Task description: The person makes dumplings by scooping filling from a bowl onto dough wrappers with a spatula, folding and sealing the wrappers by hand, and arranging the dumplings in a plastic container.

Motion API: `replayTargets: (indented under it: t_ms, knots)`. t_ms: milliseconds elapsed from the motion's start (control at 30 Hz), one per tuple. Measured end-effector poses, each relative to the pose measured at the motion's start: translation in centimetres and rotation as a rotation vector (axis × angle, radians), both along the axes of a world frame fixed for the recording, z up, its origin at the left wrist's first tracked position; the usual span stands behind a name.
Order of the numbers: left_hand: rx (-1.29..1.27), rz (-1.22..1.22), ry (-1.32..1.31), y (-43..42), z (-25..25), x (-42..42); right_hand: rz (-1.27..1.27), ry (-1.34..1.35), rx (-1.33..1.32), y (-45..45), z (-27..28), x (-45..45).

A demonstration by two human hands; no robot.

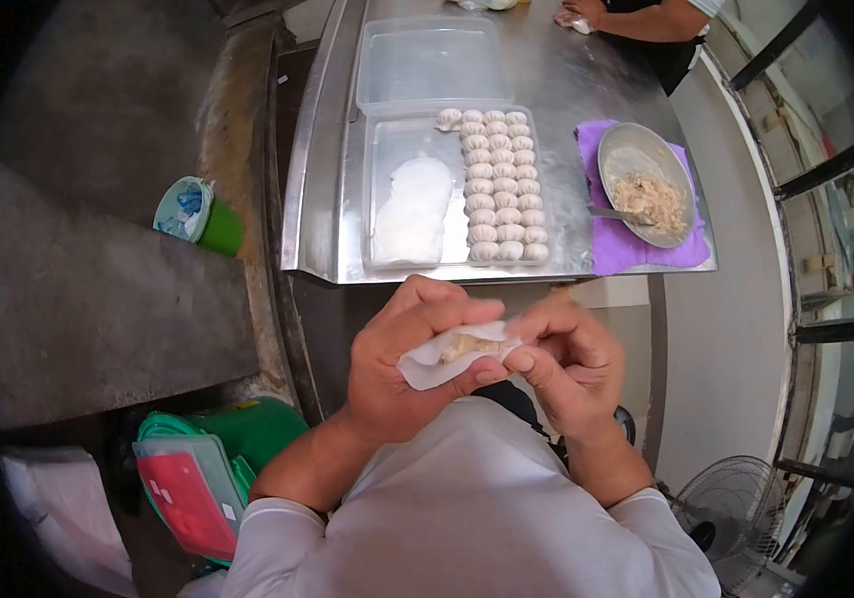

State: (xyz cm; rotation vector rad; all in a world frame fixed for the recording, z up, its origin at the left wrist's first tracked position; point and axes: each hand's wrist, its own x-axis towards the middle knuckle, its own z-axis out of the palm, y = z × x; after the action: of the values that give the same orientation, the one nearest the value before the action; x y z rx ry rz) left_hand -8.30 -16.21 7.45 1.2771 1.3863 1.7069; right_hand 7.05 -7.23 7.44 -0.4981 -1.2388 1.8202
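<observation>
Close to my chest, my left hand cups a thin white dumpling wrapper with filling lying along its middle. My right hand pinches the wrapper's right end between thumb and fingers. Beyond my hands, on the steel table, a clear plastic tray holds rows of pleated dumplings on its right side. A stack of white wrappers lies on the tray's left side. To the right, a metal bowl contains more filling, with a utensil resting in it.
Purple cloth lies under the bowl. Behind the tray is a clear lid. Another person's hand is at the table's far end. A green bin stands left, and a fan is low on the right.
</observation>
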Motion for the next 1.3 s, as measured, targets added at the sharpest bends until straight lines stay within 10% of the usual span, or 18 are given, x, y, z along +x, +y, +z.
replayTargets:
  t_ms: [467, 1300]
  knots:
    - [0.14, -0.038, -0.177, -0.5, -1.6, -1.4, 0.068, -0.267, 0.813, 1.2, 0.2, -0.3]
    - [-0.001, -0.066, -0.359, 0.5, -0.7, 0.6, -0.023, -0.371, 0.851, 1.2, 0.3, 0.3]
